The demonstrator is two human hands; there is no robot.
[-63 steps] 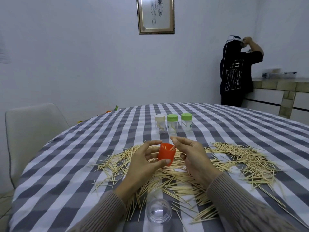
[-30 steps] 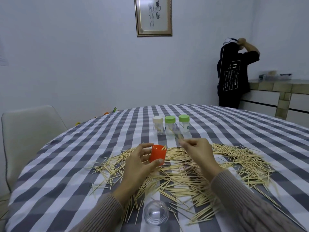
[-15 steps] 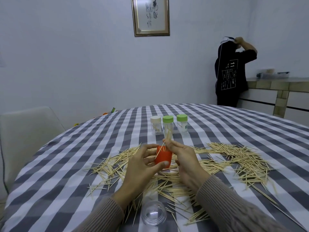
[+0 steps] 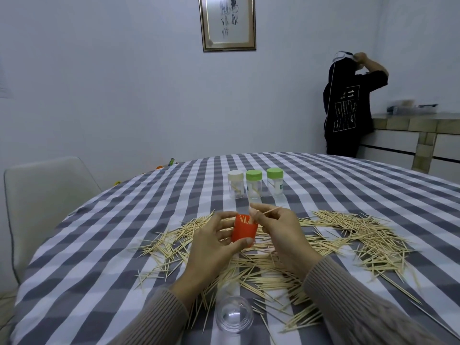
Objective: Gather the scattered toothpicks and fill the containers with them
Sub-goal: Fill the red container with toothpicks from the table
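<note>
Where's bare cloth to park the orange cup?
Free: checked tablecloth left of the scattered toothpicks, and the strip between that pile and the three lidded jars. Crowded: under both hands, around the clear plastic dome.

A checked cloth (image 4: pixel 149 220) covers the table; a chair (image 4: pixel 44 195) stands left, a framed picture (image 4: pixel 227 22) hangs above, a person (image 4: pixel 346 103) stands by the counter (image 4: pixel 413 120).

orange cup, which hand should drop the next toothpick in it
Right. The right hand already pinches a toothpick just above the orange cup, while the left hand is busy gripping the cup.
</note>
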